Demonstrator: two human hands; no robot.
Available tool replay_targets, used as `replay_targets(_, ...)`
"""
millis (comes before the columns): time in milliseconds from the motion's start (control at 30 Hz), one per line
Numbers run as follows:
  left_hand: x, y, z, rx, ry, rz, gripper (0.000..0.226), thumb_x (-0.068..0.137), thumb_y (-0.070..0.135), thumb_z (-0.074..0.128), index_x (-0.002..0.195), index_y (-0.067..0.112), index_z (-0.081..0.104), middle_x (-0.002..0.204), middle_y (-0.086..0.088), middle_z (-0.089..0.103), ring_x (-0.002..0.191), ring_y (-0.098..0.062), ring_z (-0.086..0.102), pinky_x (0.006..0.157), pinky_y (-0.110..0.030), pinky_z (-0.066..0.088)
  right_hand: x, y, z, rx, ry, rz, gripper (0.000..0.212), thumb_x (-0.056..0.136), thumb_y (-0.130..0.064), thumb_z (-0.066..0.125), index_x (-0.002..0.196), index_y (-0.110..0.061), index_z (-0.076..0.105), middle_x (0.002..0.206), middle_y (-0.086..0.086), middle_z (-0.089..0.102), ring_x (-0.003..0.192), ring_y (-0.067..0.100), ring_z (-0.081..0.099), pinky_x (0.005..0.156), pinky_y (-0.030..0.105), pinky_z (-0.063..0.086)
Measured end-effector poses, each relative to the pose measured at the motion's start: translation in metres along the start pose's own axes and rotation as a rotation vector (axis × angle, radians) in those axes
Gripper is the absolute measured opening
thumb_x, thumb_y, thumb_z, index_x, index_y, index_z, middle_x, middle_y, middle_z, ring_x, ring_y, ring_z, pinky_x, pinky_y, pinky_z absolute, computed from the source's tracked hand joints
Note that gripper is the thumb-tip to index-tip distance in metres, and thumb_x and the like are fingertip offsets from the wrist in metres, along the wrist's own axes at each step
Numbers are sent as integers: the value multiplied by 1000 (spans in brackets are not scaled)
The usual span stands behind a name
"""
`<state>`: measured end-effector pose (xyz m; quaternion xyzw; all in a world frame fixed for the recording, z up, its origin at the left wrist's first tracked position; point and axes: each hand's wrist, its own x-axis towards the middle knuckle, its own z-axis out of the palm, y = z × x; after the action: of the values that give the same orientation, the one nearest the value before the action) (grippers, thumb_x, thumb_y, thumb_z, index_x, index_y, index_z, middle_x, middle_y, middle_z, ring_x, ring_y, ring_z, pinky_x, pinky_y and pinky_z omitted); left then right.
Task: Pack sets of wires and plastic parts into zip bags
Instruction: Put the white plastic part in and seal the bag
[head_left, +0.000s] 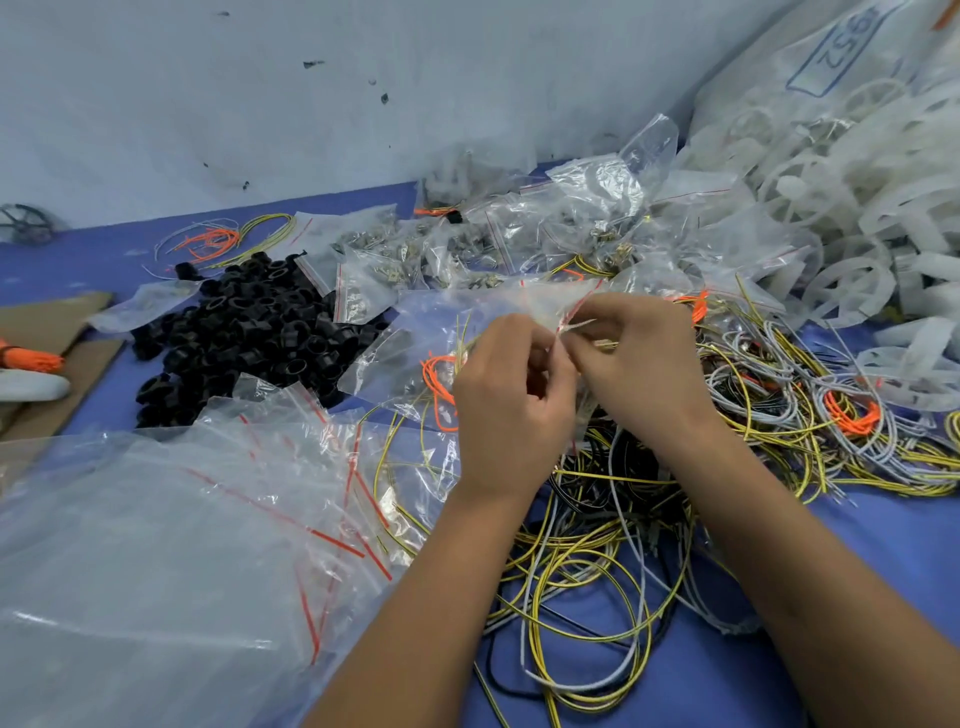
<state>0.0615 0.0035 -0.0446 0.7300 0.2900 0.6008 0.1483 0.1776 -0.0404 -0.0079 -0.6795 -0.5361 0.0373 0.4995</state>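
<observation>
1. Two hands meet at the middle of the view, above the blue table, both working the red-striped mouth of one clear zip bag.
2. The left hand has its fingers curled and pinches the bag's mouth from the left side.
3. The right hand pinches the same edge from the right, thumb and fingertips closed on the plastic; the two hands are almost touching.
4. The bag hangs out to the left of the hands, and inside it shows an orange wire with thin yellow strands beside it.
5. Loose wires in yellow, grey and black lie in a tangle on the table under the wrists and forearms, and spread on to the right.
6. Black plastic rings sit in a heap to the left of the bag, well apart from the hands.
7. Empty zip bags with red strips lie stacked at lower left, near the left forearm.
8. Small filled bags are piled behind the hands, toward the wall.
9. White plastic wheels are heaped at upper right, some inside a large clear sack.
10. Cardboard lies at the left edge, with an orange bundle on it.
</observation>
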Motion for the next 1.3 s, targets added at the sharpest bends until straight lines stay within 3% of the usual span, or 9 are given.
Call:
replay_targets(133,1,-1,0,-15,11,-57,18,88,6,71,80,12,57,62,6,54,54,-14,50,55,-28,43,2,3,-5,-168,273,-15,16,80,-13,79,94,-14,71,89,-2,71,70,15,67,76,30,53)
replay_targets(233,1,0,0,-28,11,-49,16,89,8,70,81,12,57,61,6,54,53,-15,51,53,-32,44,3,8,-3,-198,138,82,37,79,-23,83,109,-14,64,88,0,72,73,21,65,78,34,52)
replay_targets(433,2,4,-1,-52,28,-22,14,88,6,70,81,9,58,62,3,56,52,-16,52,50,-30,42,2,7,0,-168,-53,41,14,89,-13,73,102,-13,76,82,4,76,75,21,68,82,38,56)
replay_targets(600,5,27,3,-96,31,111,14,89,7,67,79,9,58,61,1,54,52,-17,48,50,-31,42,-6,-9,-9,124,-226,-69,39,82,14,56,58,-17,54,56,-16,45,56,-5,38,52,15,34)
replay_targets(700,6,38,4,-69,17,210,13,87,4,68,79,7,58,62,2,51,54,-15,46,50,-28,41,-6,-7,-13,350,-258,-57,17,87,20,51,73,16,60,62,-10,45,60,-3,40,53,14,36)
replay_targets(767,7,40,5,-31,-3,211,12,87,4,67,80,7,57,61,2,49,53,-17,46,49,-32,41,-5,-7,-14,390,-224,-31,13,88,17,51,81,18,62,60,-11,47,58,-2,42,52,14,38)
replay_targets(900,9,38,13,43,-136,47,14,86,7,65,85,11,52,58,8,41,51,-26,46,49,-42,42,4,11,-14,65,1,9,33,90,-5,63,70,-31,65,51,1,47,54,7,35,51,26,32)
replay_targets(1067,14,36,31,13,-207,-198,14,87,14,63,90,18,50,57,5,54,56,-27,54,56,-39,37,14,28,-15,-87,146,47,13,91,-16,69,102,-17,76,58,-11,54,54,2,48,62,26,35)
replay_targets(1300,20,43,52,11,-203,-250,18,85,9,60,97,18,50,55,2,57,59,-24,57,61,-43,43,17,24,-38,-201,302,43,14,95,-20,67,102,-16,78,84,2,77,74,19,70,77,40,57)
